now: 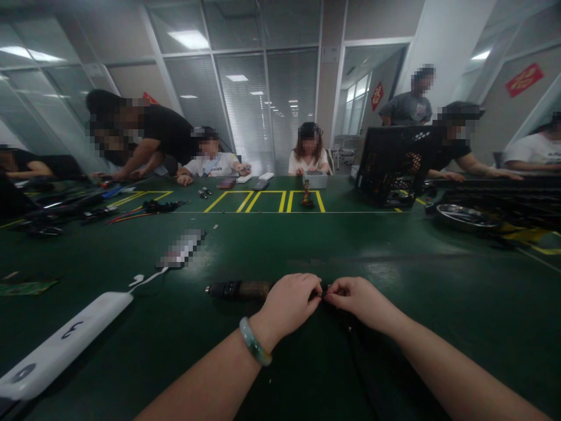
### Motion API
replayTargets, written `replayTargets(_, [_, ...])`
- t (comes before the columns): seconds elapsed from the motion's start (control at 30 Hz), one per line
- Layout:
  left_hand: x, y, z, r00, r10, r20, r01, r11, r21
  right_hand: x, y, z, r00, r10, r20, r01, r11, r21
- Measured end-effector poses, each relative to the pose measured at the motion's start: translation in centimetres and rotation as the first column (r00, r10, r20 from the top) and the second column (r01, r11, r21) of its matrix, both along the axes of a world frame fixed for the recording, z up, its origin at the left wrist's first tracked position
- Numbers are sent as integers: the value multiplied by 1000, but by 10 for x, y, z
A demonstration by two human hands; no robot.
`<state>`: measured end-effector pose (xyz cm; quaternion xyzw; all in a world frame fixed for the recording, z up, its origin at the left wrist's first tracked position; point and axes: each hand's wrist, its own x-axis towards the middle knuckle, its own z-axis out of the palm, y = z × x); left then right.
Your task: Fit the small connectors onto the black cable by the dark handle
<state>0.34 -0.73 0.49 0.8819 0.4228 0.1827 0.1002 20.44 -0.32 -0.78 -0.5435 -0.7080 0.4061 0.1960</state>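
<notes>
My left hand (289,304) and my right hand (357,298) meet fingertip to fingertip over the dark green table (394,275). Both are closed in a pinch on a small dark part between them, too small to name. A dark cable (355,351) runs from that spot toward me under my right wrist. A dark cylindrical tool (239,289) lies flat just left of my left hand, partly hidden by it. A green bangle (255,342) sits on my left wrist.
A white power strip (61,345) lies at near left, its cord leading to a blurred item (182,250). Cables and tools (144,207) lie at far left. A black computer case (392,166) stands at far right. Several people sit around the far edge.
</notes>
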Motion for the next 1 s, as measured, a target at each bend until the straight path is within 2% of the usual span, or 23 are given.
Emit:
replayTargets(0.23, [0, 1, -1, 999, -25, 24, 25, 1000, 16, 1, 1, -2, 1000, 2, 12, -2, 1000, 16])
replayTargets(0.7, [-1, 0, -1, 1000, -1, 6, 1, 1000, -1, -2, -3, 12, 998, 19, 61, -19, 1000, -5])
replayTargets(1.0, [0, 1, -1, 999, -9, -33, 9, 1000, 7, -1, -1, 7, 998, 16, 54, -16, 1000, -1])
